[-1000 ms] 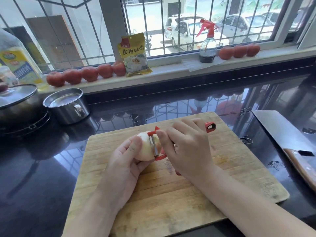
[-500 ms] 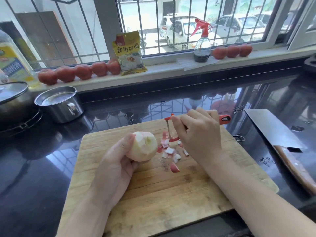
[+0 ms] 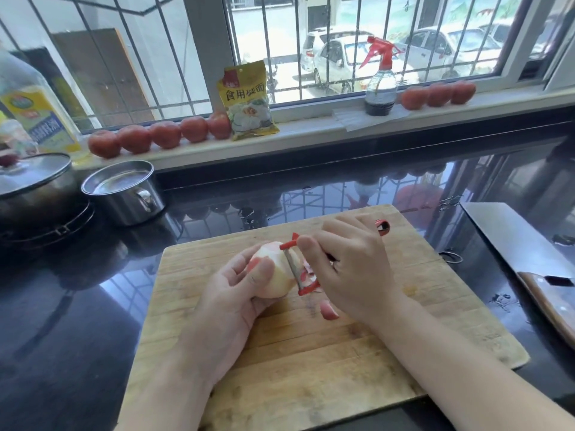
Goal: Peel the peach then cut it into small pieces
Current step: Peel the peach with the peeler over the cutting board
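Observation:
My left hand grips a mostly peeled, pale peach just above the wooden cutting board; a patch of pink skin shows near my thumb. A red peeler is held in my right hand, its metal blade lying against the peach's right side. Pink peel scraps lie on the board under my right hand, partly hidden by it.
A cleaver with a wooden handle lies on the black counter to the right of the board. A steel pot and a lidded pan stand at the back left. Tomatoes, a yellow packet and a spray bottle line the windowsill.
Half a second ago my right hand had pulled the peeler away to the right over the scraps. Now the blade is back against the peach, which my left hand has turned slightly.

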The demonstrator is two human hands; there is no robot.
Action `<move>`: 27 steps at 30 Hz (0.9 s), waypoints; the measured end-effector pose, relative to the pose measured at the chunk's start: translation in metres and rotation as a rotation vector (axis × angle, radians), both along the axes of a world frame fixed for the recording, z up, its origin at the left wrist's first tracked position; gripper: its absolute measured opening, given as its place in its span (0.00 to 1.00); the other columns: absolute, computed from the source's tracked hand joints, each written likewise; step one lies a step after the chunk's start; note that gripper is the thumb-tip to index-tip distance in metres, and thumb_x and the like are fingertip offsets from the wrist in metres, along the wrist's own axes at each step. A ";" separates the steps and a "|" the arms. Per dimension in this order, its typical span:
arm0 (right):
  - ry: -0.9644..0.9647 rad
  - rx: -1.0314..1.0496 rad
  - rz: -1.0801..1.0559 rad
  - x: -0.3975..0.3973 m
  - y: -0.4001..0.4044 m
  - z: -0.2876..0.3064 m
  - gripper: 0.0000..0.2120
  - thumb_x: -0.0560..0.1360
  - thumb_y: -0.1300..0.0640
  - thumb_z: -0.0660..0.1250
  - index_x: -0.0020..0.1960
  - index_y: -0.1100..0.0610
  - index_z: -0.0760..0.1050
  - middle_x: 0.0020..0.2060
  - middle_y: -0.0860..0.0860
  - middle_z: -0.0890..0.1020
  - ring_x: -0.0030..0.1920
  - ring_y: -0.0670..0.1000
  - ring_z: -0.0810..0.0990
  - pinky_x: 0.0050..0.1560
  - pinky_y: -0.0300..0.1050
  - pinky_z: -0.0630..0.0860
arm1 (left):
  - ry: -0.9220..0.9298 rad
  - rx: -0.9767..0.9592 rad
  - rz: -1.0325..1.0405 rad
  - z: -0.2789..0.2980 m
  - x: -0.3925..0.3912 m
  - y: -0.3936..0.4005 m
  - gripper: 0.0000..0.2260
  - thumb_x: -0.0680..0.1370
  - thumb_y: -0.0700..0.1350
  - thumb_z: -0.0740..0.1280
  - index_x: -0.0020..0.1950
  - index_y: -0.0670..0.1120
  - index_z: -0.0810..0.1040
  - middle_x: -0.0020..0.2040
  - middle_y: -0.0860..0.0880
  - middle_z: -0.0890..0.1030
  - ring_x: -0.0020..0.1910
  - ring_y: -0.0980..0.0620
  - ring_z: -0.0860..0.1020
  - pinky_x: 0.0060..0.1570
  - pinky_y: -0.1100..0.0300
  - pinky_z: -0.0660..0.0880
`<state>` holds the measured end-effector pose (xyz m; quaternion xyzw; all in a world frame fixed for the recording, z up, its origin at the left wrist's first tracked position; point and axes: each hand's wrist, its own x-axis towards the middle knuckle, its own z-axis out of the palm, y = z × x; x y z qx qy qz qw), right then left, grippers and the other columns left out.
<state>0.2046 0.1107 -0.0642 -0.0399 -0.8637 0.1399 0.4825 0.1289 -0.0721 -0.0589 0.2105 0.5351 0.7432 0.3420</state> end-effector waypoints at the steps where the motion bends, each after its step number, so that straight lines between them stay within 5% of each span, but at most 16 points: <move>1: 0.001 0.030 -0.004 0.000 -0.003 0.000 0.24 0.84 0.48 0.60 0.32 0.55 0.78 0.29 0.45 0.75 0.35 0.49 0.73 0.45 0.53 0.69 | 0.002 0.008 -0.014 0.000 0.000 0.000 0.36 0.69 0.57 0.81 0.71 0.41 0.77 0.66 0.37 0.81 0.63 0.41 0.81 0.66 0.44 0.75; 9: -0.029 0.087 -0.074 -0.001 -0.003 -0.001 0.24 0.84 0.47 0.61 0.33 0.54 0.79 0.30 0.45 0.77 0.36 0.49 0.74 0.47 0.52 0.69 | 0.009 0.039 -0.025 0.001 0.001 -0.004 0.38 0.67 0.55 0.82 0.73 0.41 0.76 0.66 0.38 0.81 0.64 0.42 0.81 0.65 0.49 0.78; 18: -0.123 0.051 -0.369 0.002 0.023 -0.002 0.22 0.82 0.48 0.63 0.30 0.49 0.73 0.27 0.43 0.76 0.33 0.49 0.75 0.44 0.50 0.66 | -0.001 0.079 0.045 0.006 0.001 -0.004 0.37 0.63 0.57 0.85 0.68 0.46 0.81 0.64 0.40 0.83 0.58 0.43 0.82 0.49 0.58 0.82; 27: -0.038 -0.017 -0.403 0.001 0.023 -0.002 0.25 0.84 0.46 0.58 0.30 0.53 0.74 0.27 0.45 0.75 0.33 0.50 0.73 0.45 0.51 0.67 | -0.050 0.087 0.082 0.006 -0.001 -0.001 0.43 0.61 0.59 0.85 0.72 0.45 0.75 0.66 0.41 0.82 0.61 0.45 0.82 0.55 0.54 0.82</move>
